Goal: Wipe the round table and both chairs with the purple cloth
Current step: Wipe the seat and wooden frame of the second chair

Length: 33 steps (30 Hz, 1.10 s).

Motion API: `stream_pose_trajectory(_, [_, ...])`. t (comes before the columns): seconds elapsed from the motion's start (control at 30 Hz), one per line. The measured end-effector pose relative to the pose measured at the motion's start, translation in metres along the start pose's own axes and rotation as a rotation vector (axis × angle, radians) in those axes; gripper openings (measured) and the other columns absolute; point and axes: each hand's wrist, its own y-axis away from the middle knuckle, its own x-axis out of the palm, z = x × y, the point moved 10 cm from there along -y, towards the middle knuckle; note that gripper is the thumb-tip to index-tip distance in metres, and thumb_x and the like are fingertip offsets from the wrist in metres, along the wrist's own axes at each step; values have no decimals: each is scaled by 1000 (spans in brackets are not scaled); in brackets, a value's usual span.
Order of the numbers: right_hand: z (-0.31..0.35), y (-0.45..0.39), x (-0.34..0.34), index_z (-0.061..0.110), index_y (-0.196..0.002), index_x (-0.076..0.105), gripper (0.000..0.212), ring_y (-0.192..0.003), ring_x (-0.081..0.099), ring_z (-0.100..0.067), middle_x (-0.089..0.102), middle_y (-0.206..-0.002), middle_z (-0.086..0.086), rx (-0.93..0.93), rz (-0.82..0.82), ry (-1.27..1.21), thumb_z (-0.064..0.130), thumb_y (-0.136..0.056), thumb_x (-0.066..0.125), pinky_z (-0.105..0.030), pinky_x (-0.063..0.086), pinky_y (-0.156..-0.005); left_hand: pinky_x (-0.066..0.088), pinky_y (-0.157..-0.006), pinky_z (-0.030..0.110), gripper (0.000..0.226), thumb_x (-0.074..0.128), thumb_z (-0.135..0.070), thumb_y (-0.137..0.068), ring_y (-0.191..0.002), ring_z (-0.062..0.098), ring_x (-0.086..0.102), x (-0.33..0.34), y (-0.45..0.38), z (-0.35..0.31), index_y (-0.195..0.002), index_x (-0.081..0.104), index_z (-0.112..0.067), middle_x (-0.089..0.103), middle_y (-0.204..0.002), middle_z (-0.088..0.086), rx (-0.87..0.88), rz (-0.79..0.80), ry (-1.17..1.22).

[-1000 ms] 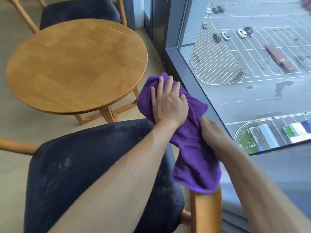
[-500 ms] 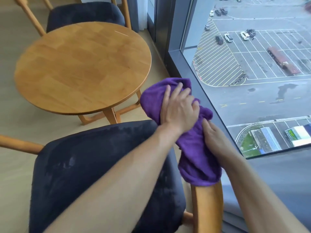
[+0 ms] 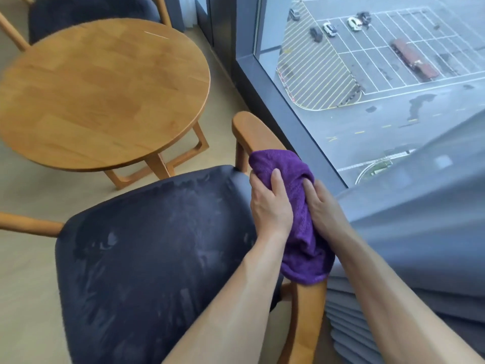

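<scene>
- Round wooden counter [image 3: 99, 93] sits upper left, bare top; far chair [image 3: 86, 11] just beyond it.
- Near chair [image 3: 157, 258] in front of you: dark seat shows smeared streaks.
- Purple cloth [image 3: 301, 232] is draped over the chair's right wooden armrest [image 3: 252, 135], beside the window [image 3: 380, 74].
- Your left hand [image 3: 270, 203]: fingers curled, gripping the cloth.
- Your right hand [image 3: 325, 208]: fingers wrapped into the cloth's other side.

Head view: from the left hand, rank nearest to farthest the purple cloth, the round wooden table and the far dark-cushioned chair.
1. Purple cloth, gripped by the left hand on the armrest.
2. Round wooden table, ahead and to the left.
3. Far dark-cushioned chair, beyond the table.
</scene>
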Motion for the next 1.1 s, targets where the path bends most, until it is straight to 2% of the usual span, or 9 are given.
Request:
stream_pose_trajectory(0.13, [-20,36,-6,21,-115,55,34,-101,56,-14,63,-108,6,66,-53,-43,44,-104,34,-29,34,-84,32,-113,36,62,34,-51,-103,-139,28,41,4,29,14,-155,27,-17,42,-155,7,-10,64,-18])
stream_pose_trajectory(0.23, [-37,76,-8,32,-135,49,34,-111,50,1,56,-123,16,87,-113,-182,39,-106,33,-16,34,-90,28,-117,35,62,34,-49,-104,-143,25,37,4,60,26,-157,23,-20,37,-159,4,12,138,-44])
stream_pose_trajectory(0.37, [-72,148,3,35,-141,48,39,-103,55,14,58,-122,21,259,-237,-377,43,-105,34,6,36,-76,24,-120,35,64,35,-45,-104,-147,21,31,1,108,41,-159,17,-18,30,-162,5,55,321,-77])
stream_pose_trajectory(0.47, [-104,212,24,25,-133,62,42,-112,60,-7,65,-127,7,455,-368,-576,46,-101,44,-19,46,-95,19,-121,31,67,34,-45,-104,-150,20,25,-6,148,57,-159,12,-13,25,-164,10,96,499,-169])
stream_pose_trajectory(0.57, [-116,268,49,18,-100,75,39,-79,73,-6,78,-90,7,572,-482,-737,52,-93,56,-18,56,-65,15,-120,28,67,33,-43,-106,-150,22,23,-16,177,73,-159,10,-9,24,-163,14,97,675,-287])
stream_pose_trajectory(0.6, [-116,280,57,15,-98,75,40,-77,74,-7,78,-88,5,572,-519,-818,50,-92,57,-18,55,-63,17,-120,29,67,32,-44,-106,-150,24,25,-19,184,79,-159,11,-9,26,-162,15,80,737,-323])
stream_pose_trajectory(0.73, [-98,300,86,8,-127,64,51,-112,67,-20,69,-125,-9,445,-551,-1255,47,-99,44,-32,52,-94,25,-118,36,69,29,-51,-105,-144,33,34,-37,206,97,-158,17,-9,34,-158,19,8,918,-433])
stream_pose_trajectory(0.87, [-71,321,102,5,-138,53,56,-130,54,-25,59,-138,-14,343,-569,-1436,45,-103,37,-38,35,-115,31,-115,39,67,29,-52,-104,-138,36,42,-57,220,103,-154,27,-7,42,-151,23,7,969,-470])
stream_pose_trajectory(1.1, [-57,375,126,8,-137,56,49,-127,57,-27,62,-134,-12,330,-774,-1376,41,-102,45,-43,37,-115,27,-114,38,66,30,-55,-102,-140,33,39,-91,241,105,-158,20,-21,39,-156,12,98,1042,-505])
